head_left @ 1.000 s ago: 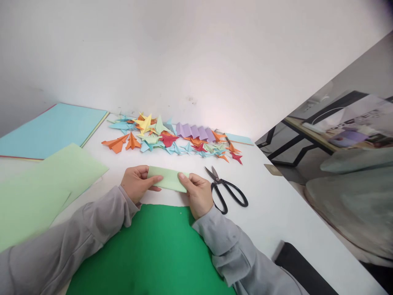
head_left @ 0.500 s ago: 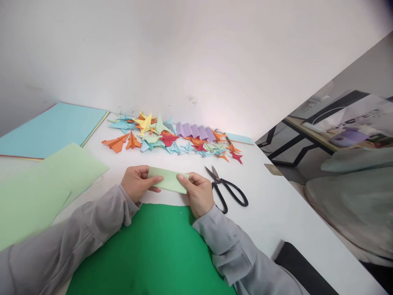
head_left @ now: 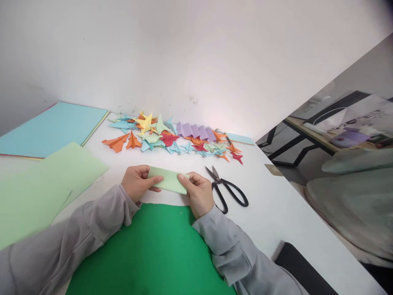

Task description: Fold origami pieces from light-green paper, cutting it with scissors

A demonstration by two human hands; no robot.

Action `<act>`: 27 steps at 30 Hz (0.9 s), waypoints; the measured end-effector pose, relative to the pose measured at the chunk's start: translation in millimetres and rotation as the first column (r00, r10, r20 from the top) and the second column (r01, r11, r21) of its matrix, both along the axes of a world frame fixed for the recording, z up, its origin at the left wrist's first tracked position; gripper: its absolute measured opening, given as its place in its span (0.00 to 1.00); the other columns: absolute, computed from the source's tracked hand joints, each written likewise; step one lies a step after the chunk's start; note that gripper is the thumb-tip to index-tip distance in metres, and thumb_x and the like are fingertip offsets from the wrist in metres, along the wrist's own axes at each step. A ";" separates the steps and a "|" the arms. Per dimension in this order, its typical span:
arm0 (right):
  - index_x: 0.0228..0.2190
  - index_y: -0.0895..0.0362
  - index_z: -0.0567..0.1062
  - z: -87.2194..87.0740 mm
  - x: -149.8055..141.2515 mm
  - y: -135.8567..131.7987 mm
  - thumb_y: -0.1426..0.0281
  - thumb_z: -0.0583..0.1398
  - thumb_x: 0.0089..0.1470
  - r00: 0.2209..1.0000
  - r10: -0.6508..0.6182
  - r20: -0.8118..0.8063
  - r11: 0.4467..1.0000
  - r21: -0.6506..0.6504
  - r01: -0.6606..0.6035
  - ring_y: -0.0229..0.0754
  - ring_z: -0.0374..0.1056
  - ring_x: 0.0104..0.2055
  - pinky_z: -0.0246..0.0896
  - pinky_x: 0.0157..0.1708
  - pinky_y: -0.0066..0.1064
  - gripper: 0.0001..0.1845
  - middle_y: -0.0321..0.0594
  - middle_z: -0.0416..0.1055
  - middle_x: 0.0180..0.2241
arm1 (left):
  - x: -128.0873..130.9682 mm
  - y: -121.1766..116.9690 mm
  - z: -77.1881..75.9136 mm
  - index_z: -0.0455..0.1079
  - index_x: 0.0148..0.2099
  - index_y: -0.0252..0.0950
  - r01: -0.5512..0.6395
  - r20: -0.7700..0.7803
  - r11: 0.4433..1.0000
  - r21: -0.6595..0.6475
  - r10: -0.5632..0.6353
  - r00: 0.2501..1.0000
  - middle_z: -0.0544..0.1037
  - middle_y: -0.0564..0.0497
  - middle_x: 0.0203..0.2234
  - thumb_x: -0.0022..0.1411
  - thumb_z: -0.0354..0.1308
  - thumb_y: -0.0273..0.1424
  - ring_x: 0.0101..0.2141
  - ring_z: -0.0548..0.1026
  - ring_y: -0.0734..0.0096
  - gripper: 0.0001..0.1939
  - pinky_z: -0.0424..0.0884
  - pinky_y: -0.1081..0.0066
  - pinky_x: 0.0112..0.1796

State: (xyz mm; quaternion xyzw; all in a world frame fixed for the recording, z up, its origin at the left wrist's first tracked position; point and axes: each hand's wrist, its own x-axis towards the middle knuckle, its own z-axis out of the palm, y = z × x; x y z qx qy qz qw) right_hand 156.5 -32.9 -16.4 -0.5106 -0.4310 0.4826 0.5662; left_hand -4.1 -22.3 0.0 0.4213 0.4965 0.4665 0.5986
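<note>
A small pale green folded paper (head_left: 168, 180) is stretched level between my two hands, above the white table. My left hand (head_left: 138, 182) pinches its left end, thumb on top and fingers beneath. At the right end, my right hand (head_left: 199, 192) grips it the same way, its thumb pressing on the face. Just right of that hand lie scissors (head_left: 225, 184) with black handles, their blades slightly apart. Beyond the paper, several folded paper planes and stars (head_left: 162, 133) in orange, blue, red, yellow and green are heaped along the wall.
Large light green sheets (head_left: 46, 180) lie at the left, with a stack of blue sheets (head_left: 58, 127) behind. A purple pleated paper (head_left: 195, 132) stands near the wall. A green surface (head_left: 153, 250) fills the near side. A black object (head_left: 302, 266) sits at the lower right.
</note>
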 end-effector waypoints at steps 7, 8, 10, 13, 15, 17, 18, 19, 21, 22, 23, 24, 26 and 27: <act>0.18 0.58 0.72 -3.0 2.1 1.0 0.63 0.65 0.36 0.998 0.067 -0.020 0.997 -0.036 -0.068 0.30 0.50 0.16 0.43 0.17 0.25 0.11 0.29 0.60 0.14 | -1.0 -0.1 1.8 0.71 0.24 0.30 0.045 0.005 0.999 0.022 -0.046 0.999 0.75 0.53 0.17 0.32 0.69 0.30 0.20 0.73 0.74 0.13 0.75 0.75 0.20; 0.18 0.58 0.71 -3.8 2.8 1.3 0.64 0.65 0.36 0.996 0.082 -0.023 0.996 -0.043 -0.083 0.30 0.51 0.16 0.43 0.17 0.25 0.11 0.29 0.61 0.14 | -1.6 0.3 1.6 0.71 0.24 0.31 0.060 0.007 0.998 0.020 -0.060 0.998 0.75 0.54 0.17 0.33 0.69 0.30 0.20 0.73 0.74 0.13 0.74 0.75 0.20; 0.18 0.58 0.71 -4.2 3.8 1.2 0.64 0.65 0.37 0.993 0.116 -0.021 0.992 -0.049 -0.117 0.30 0.51 0.16 0.43 0.17 0.24 0.11 0.29 0.61 0.14 | -3.1 1.3 1.2 0.71 0.23 0.30 0.099 0.011 0.995 0.018 -0.099 0.995 0.75 0.54 0.17 0.33 0.69 0.29 0.20 0.73 0.74 0.12 0.74 0.76 0.19; 0.19 0.58 0.71 -2.4 4.4 0.0 0.64 0.64 0.38 0.985 0.173 0.023 0.984 -0.047 -0.172 0.30 0.53 0.16 0.45 0.16 0.24 0.11 0.29 0.62 0.15 | -5.3 2.3 0.6 0.70 0.22 0.30 0.159 0.011 0.987 0.015 -0.159 0.987 0.74 0.54 0.16 0.33 0.69 0.28 0.19 0.72 0.74 0.12 0.74 0.76 0.19; 0.20 0.58 0.71 -1.1 4.3 -1.0 0.63 0.64 0.39 0.977 0.201 0.069 0.979 -0.047 -0.198 0.30 0.54 0.16 0.46 0.16 0.24 0.11 0.30 0.63 0.15 | -6.0 2.6 0.4 0.70 0.22 0.30 0.172 0.013 0.985 0.016 -0.172 0.985 0.73 0.55 0.15 0.32 0.69 0.28 0.19 0.72 0.74 0.12 0.74 0.76 0.19; 0.22 0.58 0.72 -0.5 4.3 -1.4 0.62 0.63 0.40 0.972 0.213 0.104 0.977 -0.051 -0.209 0.30 0.53 0.15 0.46 0.15 0.24 0.12 0.30 0.63 0.15 | -6.0 2.8 0.6 0.71 0.22 0.30 0.169 0.014 0.986 0.015 -0.169 0.986 0.74 0.54 0.15 0.32 0.69 0.28 0.19 0.72 0.74 0.12 0.74 0.76 0.18; 0.22 0.58 0.72 -0.6 4.3 -1.4 0.61 0.63 0.41 0.969 0.221 0.111 0.975 -0.054 -0.217 0.30 0.53 0.15 0.45 0.15 0.24 0.12 0.29 0.63 0.15 | -5.9 3.0 0.8 0.71 0.22 0.30 0.170 0.012 0.985 0.012 -0.170 0.985 0.74 0.54 0.16 0.32 0.69 0.29 0.19 0.72 0.74 0.13 0.74 0.76 0.18; 0.23 0.58 0.72 -0.8 4.4 -1.2 0.61 0.63 0.41 0.965 0.235 0.112 0.972 -0.054 -0.231 0.30 0.53 0.15 0.45 0.14 0.24 0.12 0.29 0.63 0.15 | -5.8 3.3 1.1 0.71 0.23 0.30 0.177 0.008 0.984 0.010 -0.177 0.984 0.74 0.54 0.16 0.32 0.69 0.29 0.19 0.73 0.74 0.13 0.74 0.76 0.18; 0.23 0.58 0.73 -1.2 4.5 -0.4 0.60 0.63 0.41 0.953 0.283 0.110 0.959 -0.045 -0.279 0.30 0.53 0.15 0.45 0.15 0.23 0.13 0.30 0.63 0.15 | -5.8 4.0 1.9 0.71 0.23 0.30 0.208 -0.007 0.978 -0.001 -0.208 0.978 0.74 0.54 0.15 0.31 0.69 0.29 0.18 0.72 0.74 0.14 0.73 0.75 0.18; 0.23 0.59 0.73 -1.2 4.5 0.0 0.60 0.63 0.41 0.944 0.311 0.112 0.950 -0.039 -0.309 0.29 0.53 0.16 0.45 0.15 0.23 0.13 0.30 0.64 0.15 | -5.9 4.5 2.3 0.71 0.23 0.29 0.231 -0.017 0.973 -0.011 -0.231 0.973 0.74 0.54 0.15 0.31 0.69 0.29 0.18 0.72 0.74 0.14 0.73 0.75 0.18; 0.22 0.59 0.73 -1.2 4.6 0.4 0.60 0.63 0.41 0.934 0.338 0.116 0.941 -0.034 -0.336 0.29 0.53 0.16 0.45 0.15 0.23 0.14 0.30 0.64 0.15 | -6.1 4.9 2.6 0.70 0.24 0.29 0.255 -0.025 0.967 -0.022 -0.255 0.967 0.73 0.54 0.14 0.31 0.69 0.29 0.18 0.72 0.74 0.15 0.73 0.75 0.17; 0.22 0.59 0.73 -1.0 4.7 0.7 0.60 0.63 0.40 0.924 0.361 0.124 0.933 -0.031 -0.360 0.29 0.53 0.16 0.45 0.15 0.23 0.14 0.31 0.63 0.15 | -6.5 5.4 2.8 0.70 0.24 0.29 0.277 -0.033 0.960 -0.035 -0.278 0.960 0.73 0.54 0.14 0.31 0.69 0.29 0.18 0.72 0.73 0.15 0.72 0.75 0.17; 0.21 0.60 0.72 -0.6 5.0 0.9 0.60 0.63 0.40 0.908 0.393 0.144 0.919 -0.034 -0.393 0.29 0.52 0.16 0.44 0.16 0.23 0.14 0.31 0.63 0.15 | -7.2 6.2 2.8 0.69 0.24 0.28 0.307 -0.045 0.950 -0.051 -0.309 0.950 0.74 0.53 0.15 0.31 0.69 0.30 0.17 0.72 0.73 0.16 0.72 0.75 0.17; 0.21 0.60 0.72 -0.4 5.1 0.8 0.60 0.63 0.41 0.902 0.403 0.153 0.915 -0.036 -0.402 0.29 0.52 0.16 0.44 0.15 0.23 0.14 0.31 0.63 0.15 | -7.5 6.5 2.6 0.69 0.24 0.28 0.317 -0.048 0.947 -0.052 -0.319 0.946 0.74 0.53 0.15 0.32 0.69 0.30 0.18 0.72 0.73 0.16 0.72 0.75 0.17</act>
